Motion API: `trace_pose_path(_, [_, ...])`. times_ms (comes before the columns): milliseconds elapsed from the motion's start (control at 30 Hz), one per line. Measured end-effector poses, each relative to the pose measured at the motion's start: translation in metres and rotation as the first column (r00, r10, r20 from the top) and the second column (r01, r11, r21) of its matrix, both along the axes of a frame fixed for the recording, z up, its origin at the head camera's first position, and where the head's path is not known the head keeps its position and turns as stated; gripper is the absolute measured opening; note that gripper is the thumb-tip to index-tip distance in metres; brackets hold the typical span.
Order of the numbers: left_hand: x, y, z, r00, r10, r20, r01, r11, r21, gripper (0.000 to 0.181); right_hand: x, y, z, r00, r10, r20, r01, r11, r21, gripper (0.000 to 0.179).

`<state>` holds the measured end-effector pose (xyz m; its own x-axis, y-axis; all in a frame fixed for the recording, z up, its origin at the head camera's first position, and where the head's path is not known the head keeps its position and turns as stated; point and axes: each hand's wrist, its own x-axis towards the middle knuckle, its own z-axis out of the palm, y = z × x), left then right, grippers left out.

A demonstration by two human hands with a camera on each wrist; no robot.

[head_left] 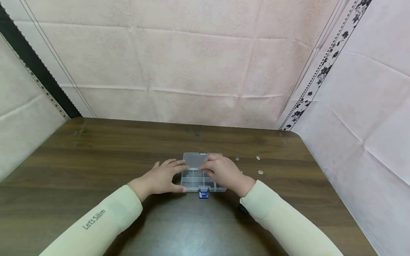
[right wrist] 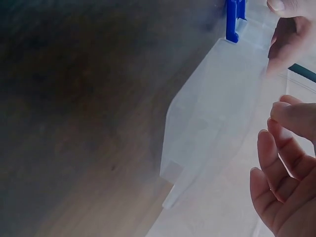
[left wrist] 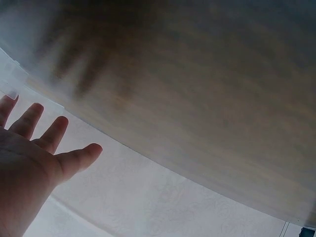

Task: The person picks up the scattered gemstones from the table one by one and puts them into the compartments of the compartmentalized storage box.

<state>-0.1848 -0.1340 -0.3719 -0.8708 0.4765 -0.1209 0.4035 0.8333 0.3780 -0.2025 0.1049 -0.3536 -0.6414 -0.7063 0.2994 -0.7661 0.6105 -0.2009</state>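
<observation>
A clear plastic compartment box [head_left: 192, 184] lies on the brown table, its lid [head_left: 193, 160] folded back on the far side. Its blue latch [head_left: 203, 194] points toward the person. My left hand [head_left: 161, 179] spreads at the box's left side, its thumb and index fingertips at the edge. Over the compartments, my right hand [head_left: 224, 172] points down with bent fingers. In the right wrist view, thumb [right wrist: 296, 118] and index fingertips come together beside the translucent box wall [right wrist: 212, 108]; I cannot tell whether something small sits between them.
Three small pale round discs lie right of the box: a near disc [head_left: 260, 172], a far disc [head_left: 258, 157] and a left disc [head_left: 237, 159]. Light patterned cloth [head_left: 192, 71] rises behind the table and along both sides.
</observation>
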Motion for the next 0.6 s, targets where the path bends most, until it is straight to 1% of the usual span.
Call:
trace_pose_path(167, [0.0, 0.0, 0.0, 1.0, -0.001, -0.003, 0.001, 1.0, -0.003, 0.077, -0.002, -0.004, -0.002, 1.0, 0.014, -0.007, -0.014, 1.0, 0.005, 0.016])
trace_pose_path(433, [0.001, 0.001, 0.002, 1.0, 0.003, 0.003, -0.003, 1.0, -0.003, 0.076, -0.004, -0.009, -0.005, 0.999, 0.024, 0.041, -0.026, 0.999, 0.033, 0.016])
trace_pose_path(600, [0.001, 0.001, 0.003, 1.0, 0.003, -0.002, -0.003, 1.0, -0.003, 0.076, -0.004, -0.011, -0.007, 0.999, 0.024, 0.036, -0.026, 0.998, 0.053, 0.016])
